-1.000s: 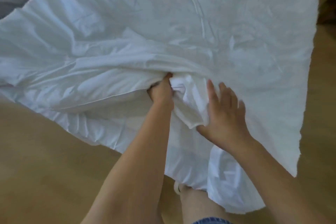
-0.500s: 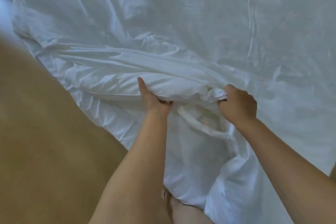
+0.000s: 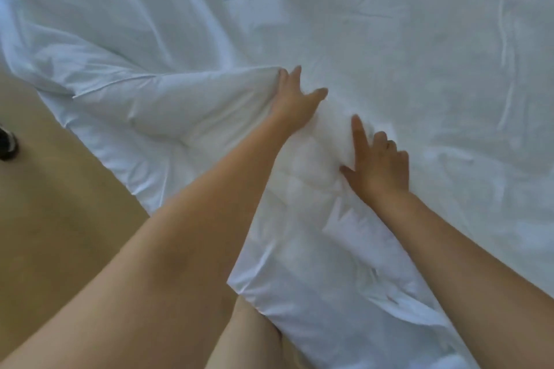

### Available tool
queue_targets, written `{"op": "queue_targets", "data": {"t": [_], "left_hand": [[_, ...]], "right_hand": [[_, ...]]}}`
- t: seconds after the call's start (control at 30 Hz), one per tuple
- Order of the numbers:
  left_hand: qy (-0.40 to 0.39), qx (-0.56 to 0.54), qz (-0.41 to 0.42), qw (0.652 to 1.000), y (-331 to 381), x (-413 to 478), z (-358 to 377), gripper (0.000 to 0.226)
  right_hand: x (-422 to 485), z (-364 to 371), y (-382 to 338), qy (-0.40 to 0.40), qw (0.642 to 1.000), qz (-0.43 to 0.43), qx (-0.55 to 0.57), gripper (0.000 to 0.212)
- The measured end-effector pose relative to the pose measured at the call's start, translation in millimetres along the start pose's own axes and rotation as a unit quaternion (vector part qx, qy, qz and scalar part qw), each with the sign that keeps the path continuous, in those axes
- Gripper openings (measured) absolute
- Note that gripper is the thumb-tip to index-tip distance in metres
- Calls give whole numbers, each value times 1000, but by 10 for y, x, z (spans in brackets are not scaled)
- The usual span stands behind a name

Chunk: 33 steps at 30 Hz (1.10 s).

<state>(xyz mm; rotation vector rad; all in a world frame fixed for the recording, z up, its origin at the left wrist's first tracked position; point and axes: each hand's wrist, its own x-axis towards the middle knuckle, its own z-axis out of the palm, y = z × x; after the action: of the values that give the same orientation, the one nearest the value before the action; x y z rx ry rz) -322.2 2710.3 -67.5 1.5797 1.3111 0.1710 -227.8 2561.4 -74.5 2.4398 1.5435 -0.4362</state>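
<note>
A large white sheet (image 3: pixel 374 48) lies spread over the floor and fills most of the view. A thick fold of it (image 3: pixel 180 99) runs from the left edge toward the middle. My left hand (image 3: pixel 295 99) lies flat with straight fingers on the end of that fold. My right hand (image 3: pixel 379 163) rests on the cloth just to the right and nearer me, index finger stretched forward, the other fingers loosely bent. Between the two hands the cloth is bunched into a soft ridge (image 3: pixel 317 153). Neither hand grips anything.
Tan wooden floor (image 3: pixel 54 219) shows along the left and lower left. A dark shoe (image 3: pixel 7 144) sits at the far left edge. My bare knee (image 3: pixel 248 335) is at the bottom, beside the sheet's near edge.
Both hands have let go of the bunched fold they gripped half a second ago. The fold has dropped flat and the hands now lie spread on the cloth, farther forward.
</note>
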Motion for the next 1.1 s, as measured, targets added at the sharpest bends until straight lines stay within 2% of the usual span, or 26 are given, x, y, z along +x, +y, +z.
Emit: {"op": "queue_targets", "data": {"t": [0.07,0.1,0.17,0.23,0.27,0.3,0.37,0.43,0.5,0.53,0.6,0.67,0.73,0.8,0.9,0.97,1.03,1.1], "left_hand": [[-33,96,95,990,-244,-36,-4,81],[-43,185,171,967,-385,-94,-18,90],[-65,373,322,868,-716,-193,-76,112],[-79,523,393,752,-1072,-259,-201,127],[-79,573,405,708,-1214,-252,-291,125],[-68,597,419,680,-1303,-221,-392,112],[-32,584,456,671,-1362,-65,-598,72],[-24,584,452,674,-1212,172,-761,66],[-55,544,457,701,-951,416,-880,67],[-74,516,467,715,-787,522,-934,60],[-93,478,494,721,-399,726,-1036,41],[-123,459,528,703,20,935,-1085,29],[-145,461,572,663,389,1175,-1036,29],[-150,471,605,625,690,1387,-925,42],[-105,527,587,605,951,1684,-716,48],[-47,561,542,624,963,1779,-515,41],[-10,575,497,651,820,1660,-342,45],[29,577,539,613,506,1452,-256,49]], "right_hand": [[304,52,186,25,1000,13,12,54],[446,65,315,42,998,31,28,42],[661,85,564,53,995,70,46,31],[773,133,669,33,993,100,57,31],[794,165,643,25,991,115,68,34],[788,196,575,23,988,128,79,40],[716,230,400,49,985,146,80,57],[596,203,229,104,985,120,70,69],[460,174,48,164,981,40,96,75],[407,144,-57,183,977,-2,109,77],[427,53,-272,174,976,-50,122,89],[595,-95,-404,131,982,-40,132,110],[816,-247,-416,116,985,-17,127,121],[1028,-358,-381,143,983,0,113,122],[1374,-421,-228,149,985,61,58,113],[1629,-394,11,102,989,101,38,100],[1852,-357,261,38,987,135,72,86],[1999,-269,374,5,982,153,115,78]]}}
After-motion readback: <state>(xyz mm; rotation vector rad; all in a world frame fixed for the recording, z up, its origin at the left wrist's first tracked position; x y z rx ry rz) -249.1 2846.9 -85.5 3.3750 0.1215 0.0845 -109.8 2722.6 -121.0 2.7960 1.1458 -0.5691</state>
